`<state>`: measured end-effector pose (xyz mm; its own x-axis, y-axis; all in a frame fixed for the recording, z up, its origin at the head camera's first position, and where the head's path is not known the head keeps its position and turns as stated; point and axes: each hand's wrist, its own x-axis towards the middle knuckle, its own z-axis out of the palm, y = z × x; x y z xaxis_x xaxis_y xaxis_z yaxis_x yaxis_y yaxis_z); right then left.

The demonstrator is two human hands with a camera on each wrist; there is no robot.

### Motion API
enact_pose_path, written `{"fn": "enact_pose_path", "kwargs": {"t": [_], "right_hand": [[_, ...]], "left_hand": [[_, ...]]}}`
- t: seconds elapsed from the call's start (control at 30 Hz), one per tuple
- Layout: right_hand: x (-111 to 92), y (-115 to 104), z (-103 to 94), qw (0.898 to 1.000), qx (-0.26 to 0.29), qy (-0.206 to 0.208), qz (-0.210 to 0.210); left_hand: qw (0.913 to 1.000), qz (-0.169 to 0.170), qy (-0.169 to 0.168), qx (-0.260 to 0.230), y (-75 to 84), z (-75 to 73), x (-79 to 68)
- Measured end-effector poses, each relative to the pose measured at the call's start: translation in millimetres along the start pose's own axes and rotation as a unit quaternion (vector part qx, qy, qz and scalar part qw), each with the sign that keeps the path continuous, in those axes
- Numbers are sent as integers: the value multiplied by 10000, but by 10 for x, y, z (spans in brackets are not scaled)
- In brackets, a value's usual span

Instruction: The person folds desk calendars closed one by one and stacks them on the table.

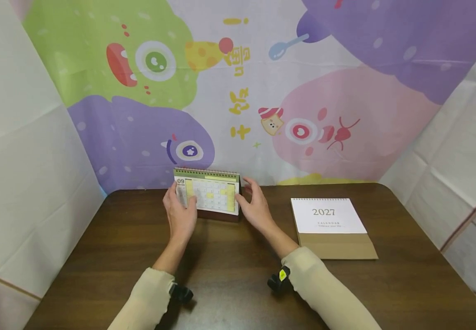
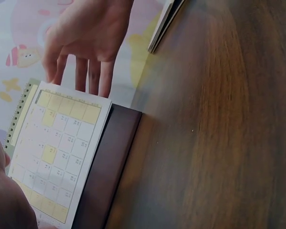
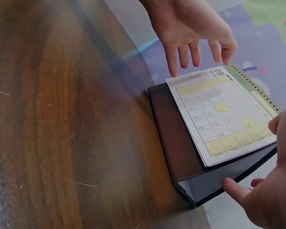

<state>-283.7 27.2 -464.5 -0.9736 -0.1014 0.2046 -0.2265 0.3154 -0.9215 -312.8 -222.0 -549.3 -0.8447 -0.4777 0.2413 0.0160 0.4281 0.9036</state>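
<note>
A desk calendar (image 1: 213,195) with a green top strip, spiral binding and a page marked 09 stands tilted on its dark brown base (image 2: 107,157) near the table's back edge. At its left side is my left hand (image 1: 180,215), thumb in front of the page and fingers by the side edge. My right hand (image 1: 256,206) is at the opposite side, fingers spread and thumb near the page's right edge. Relaxed, extended fingers of the left hand (image 3: 193,28) show in the right wrist view. From the left wrist, the right hand's fingertips (image 2: 50,78) appear close to the page edge.
A second desk calendar (image 1: 329,215), white with 2027 on it and a tan base, stands on the right of the wooden table (image 1: 229,284). A cartoon-printed cloth (image 1: 238,156) hangs behind the table, with pale sheets (image 1: 27,137) at the sides.
</note>
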Motion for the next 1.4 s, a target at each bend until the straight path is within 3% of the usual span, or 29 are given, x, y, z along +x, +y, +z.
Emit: {"fn": "enact_pose_path", "kwargs": {"t": [0.3,1.1,1.4], "right_hand": [[-14,12,16,9995,-37,-305,-66],[-154,-4,1,9991,-24,-300,-307],[-259,-41,7,9993,-79,-285,-217]], "left_hand": [[9990,173,-392,133,16,-24,-33],[9983,260,-426,295,-33,-71,58],[9979,316,-451,338,56,-98,51]]}}
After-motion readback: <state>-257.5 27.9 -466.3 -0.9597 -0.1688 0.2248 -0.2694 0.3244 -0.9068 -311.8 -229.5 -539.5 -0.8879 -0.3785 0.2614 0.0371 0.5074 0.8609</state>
